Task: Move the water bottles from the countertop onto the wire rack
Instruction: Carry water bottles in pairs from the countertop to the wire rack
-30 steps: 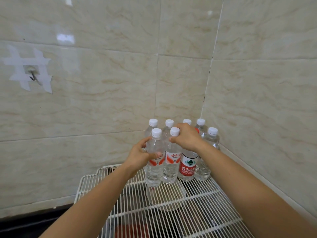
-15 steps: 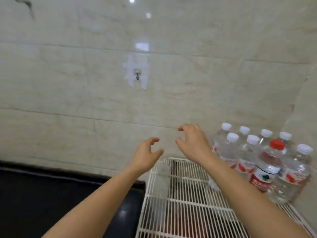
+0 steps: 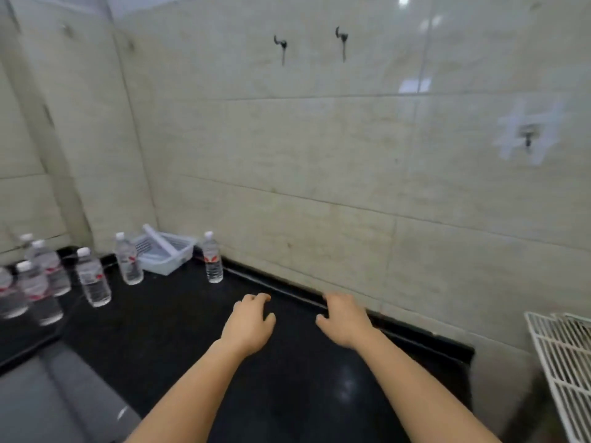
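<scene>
Both hands, left hand point(image 3: 248, 324) and right hand point(image 3: 343, 319), are hovering empty and open over the counter point(image 3: 179, 318); next is probably reaching for the nearest bottle point(image 3: 213, 258).

The white wire rack point(image 3: 566, 362) is cut off by the right edge, only its left corner showing. The clear plastic water bottles with white caps point(image 3: 30, 282) at the far left are smeared by motion blur and cropped; their red labels cannot be read, and there are perhaps four.
</scene>
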The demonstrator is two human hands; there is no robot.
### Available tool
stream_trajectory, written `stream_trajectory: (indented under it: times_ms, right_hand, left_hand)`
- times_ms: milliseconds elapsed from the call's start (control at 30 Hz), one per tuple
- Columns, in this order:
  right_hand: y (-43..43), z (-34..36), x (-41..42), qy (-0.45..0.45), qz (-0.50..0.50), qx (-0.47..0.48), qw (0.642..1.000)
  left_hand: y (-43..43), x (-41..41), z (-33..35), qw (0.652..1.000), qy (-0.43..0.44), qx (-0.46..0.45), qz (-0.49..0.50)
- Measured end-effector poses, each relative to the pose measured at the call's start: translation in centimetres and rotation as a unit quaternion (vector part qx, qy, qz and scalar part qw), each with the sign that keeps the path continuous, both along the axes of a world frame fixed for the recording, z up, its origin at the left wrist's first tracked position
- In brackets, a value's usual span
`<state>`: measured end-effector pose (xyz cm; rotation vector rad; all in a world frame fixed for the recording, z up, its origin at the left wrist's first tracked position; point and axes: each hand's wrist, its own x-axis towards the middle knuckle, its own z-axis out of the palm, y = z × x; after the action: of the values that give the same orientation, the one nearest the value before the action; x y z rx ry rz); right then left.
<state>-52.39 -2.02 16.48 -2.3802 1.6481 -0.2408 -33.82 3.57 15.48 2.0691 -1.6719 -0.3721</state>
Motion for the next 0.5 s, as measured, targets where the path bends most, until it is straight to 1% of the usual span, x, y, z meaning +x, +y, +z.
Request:
stream_trajectory:
  times_ms: [167,267,500]
  right_hand:
    - [1.8,-1.1,14.2,0.003,0.052,0.032,0.998]
    - [1.5,-1.0,21.1,0.010,0.081,0.028,0.996]
    - [-2.9,-2.1,33.9,0.016,0.122,0.018,0.992]
  left_hand:
    - [3.7,13.4,-0.6,0.996,-0.007,0.032,0.080]
    - [4.4,19.6,-0.8,0.993,0.001,0.033,0.110]
    - [0.5,30.9,-2.0,0.991,0.007,0.025,0.132]
